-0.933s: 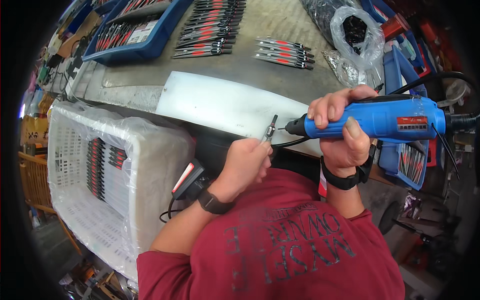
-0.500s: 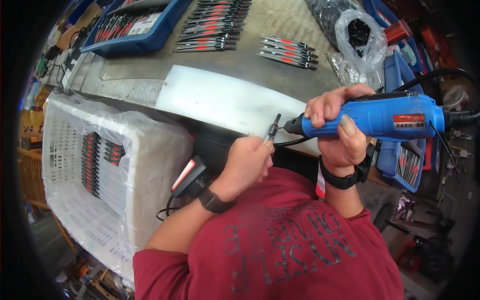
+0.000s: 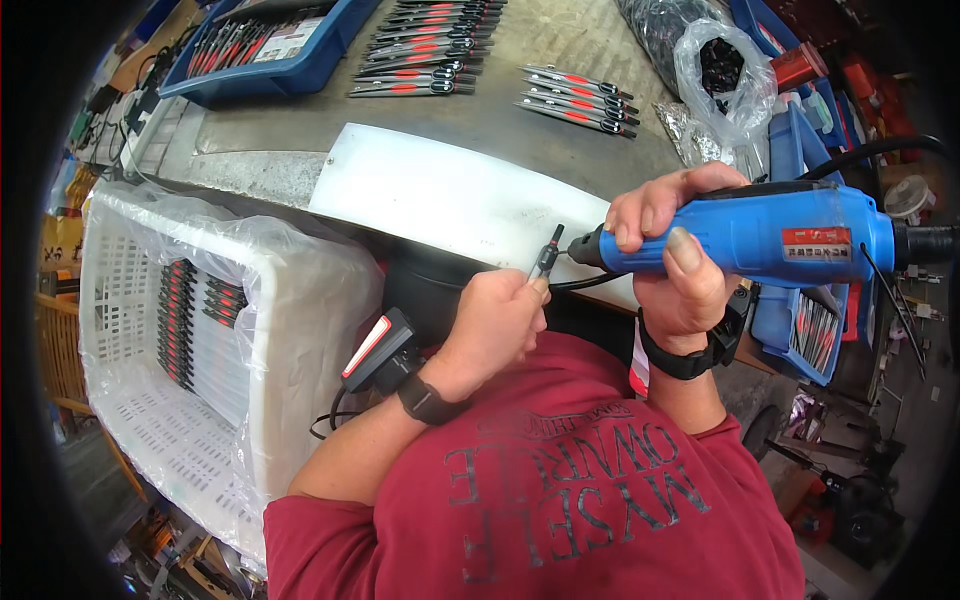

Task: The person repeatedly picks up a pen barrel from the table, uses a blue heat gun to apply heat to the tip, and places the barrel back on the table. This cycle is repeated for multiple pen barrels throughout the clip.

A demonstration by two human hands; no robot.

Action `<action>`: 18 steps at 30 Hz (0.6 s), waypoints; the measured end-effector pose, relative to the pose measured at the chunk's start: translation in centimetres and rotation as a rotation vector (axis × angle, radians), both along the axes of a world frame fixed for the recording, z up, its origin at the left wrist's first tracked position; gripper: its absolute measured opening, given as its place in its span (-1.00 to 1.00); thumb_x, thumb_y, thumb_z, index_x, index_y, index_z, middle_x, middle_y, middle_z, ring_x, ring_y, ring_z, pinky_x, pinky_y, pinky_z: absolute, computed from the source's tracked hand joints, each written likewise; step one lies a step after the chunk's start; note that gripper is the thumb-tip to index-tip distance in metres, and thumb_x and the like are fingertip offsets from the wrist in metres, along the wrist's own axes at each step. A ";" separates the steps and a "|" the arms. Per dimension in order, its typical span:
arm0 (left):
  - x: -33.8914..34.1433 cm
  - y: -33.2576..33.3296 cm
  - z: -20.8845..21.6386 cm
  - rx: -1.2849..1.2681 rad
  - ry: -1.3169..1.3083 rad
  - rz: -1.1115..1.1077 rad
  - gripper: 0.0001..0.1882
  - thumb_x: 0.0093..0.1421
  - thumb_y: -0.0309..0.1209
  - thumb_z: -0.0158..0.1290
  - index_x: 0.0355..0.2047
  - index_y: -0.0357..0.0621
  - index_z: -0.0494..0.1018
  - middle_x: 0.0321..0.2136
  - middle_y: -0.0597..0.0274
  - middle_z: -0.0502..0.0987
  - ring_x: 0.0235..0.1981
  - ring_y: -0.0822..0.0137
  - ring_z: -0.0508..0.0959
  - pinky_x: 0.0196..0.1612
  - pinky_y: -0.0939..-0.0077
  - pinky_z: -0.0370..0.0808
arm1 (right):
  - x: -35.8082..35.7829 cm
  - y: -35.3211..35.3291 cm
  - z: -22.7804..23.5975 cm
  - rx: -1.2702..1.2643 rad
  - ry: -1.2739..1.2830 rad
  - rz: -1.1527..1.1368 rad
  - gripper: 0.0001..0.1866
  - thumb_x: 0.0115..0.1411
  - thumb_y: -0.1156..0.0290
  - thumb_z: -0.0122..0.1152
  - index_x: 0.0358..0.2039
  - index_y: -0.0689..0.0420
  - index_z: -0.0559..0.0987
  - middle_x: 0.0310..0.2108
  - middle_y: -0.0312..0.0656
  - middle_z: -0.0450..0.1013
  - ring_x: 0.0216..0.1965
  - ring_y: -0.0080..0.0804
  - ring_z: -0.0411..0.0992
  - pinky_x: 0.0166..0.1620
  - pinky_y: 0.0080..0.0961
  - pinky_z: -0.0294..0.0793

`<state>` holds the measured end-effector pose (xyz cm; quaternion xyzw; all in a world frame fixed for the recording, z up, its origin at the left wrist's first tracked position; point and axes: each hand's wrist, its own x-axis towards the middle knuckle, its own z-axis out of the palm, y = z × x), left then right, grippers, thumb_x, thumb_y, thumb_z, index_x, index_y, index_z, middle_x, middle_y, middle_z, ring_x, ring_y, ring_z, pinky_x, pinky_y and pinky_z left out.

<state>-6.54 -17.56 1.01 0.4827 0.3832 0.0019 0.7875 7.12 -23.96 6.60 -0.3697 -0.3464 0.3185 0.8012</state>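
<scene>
Since the blue driver [image 3: 765, 235] points its thin bit [image 3: 565, 252] at the slim grey tool [image 3: 547, 258] from three o'clock, I'd keep both square and braced, pressing gently so the bit doesn't skid; whether they touch, I can't tell. At the tool's seven o'clock, the left hand [image 3: 497, 325] is closed, pinching its lower end, while the right hand [image 3: 688, 285] wraps the driver's front, thumb and fingers curled

1. The left grip [image 3: 495, 318] hides the lower end of the thin tool [image 3: 547, 258].
2. Whether the bit of the drill [image 3: 770, 235] touches it is too small to tell.
3. The top edge cuts off the blue tray [image 3: 285, 83].
</scene>
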 end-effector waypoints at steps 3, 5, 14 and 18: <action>0.1 0.0 0.0 -0.018 0.000 0.011 -0.75 0.25 -0.35 -0.12 -0.51 -0.22 0.38 -0.73 0.37 0.36 -0.80 0.61 0.28 -0.78 0.74 0.19 | -0.4 0.0 0.1 -0.098 -0.106 -0.077 -0.45 -0.08 0.54 0.19 -0.04 0.14 0.23 -0.44 -0.23 0.30 -0.44 -0.47 0.31 -0.33 -0.50 0.33; 0.1 0.0 0.0 -0.023 0.012 0.010 -0.75 0.25 -0.36 -0.12 -0.52 -0.21 0.38 -0.74 0.36 0.36 -0.81 0.60 0.26 -0.79 0.73 0.17 | -0.6 0.1 0.1 -0.232 -0.233 -0.151 -0.47 -0.08 0.42 0.16 -0.05 0.02 0.24 -0.45 -0.26 0.27 -0.49 -0.41 0.30 -0.29 -0.37 0.31; 0.2 0.0 -1.2 0.108 -0.011 0.003 -0.72 0.20 -0.38 -0.10 -0.57 -0.32 0.41 -0.78 0.24 0.40 -0.78 0.48 0.37 -0.69 0.55 0.29 | -1.3 2.1 -0.3 -0.318 -0.563 -0.252 -0.56 -0.07 0.63 0.07 -0.14 0.13 0.23 -0.49 -0.20 0.25 -0.55 -0.42 0.30 -0.43 -0.49 0.34; 0.2 -0.4 -1.5 0.114 0.002 0.020 -0.73 0.19 -0.39 -0.10 -0.58 -0.32 0.41 -0.79 0.22 0.41 -0.78 0.45 0.38 -0.67 0.52 0.31 | -1.1 2.6 -0.6 -0.287 -0.524 -0.242 -0.52 -0.07 0.66 0.06 -0.09 0.12 0.24 -0.51 -0.20 0.26 -0.57 -0.42 0.31 -0.45 -0.47 0.35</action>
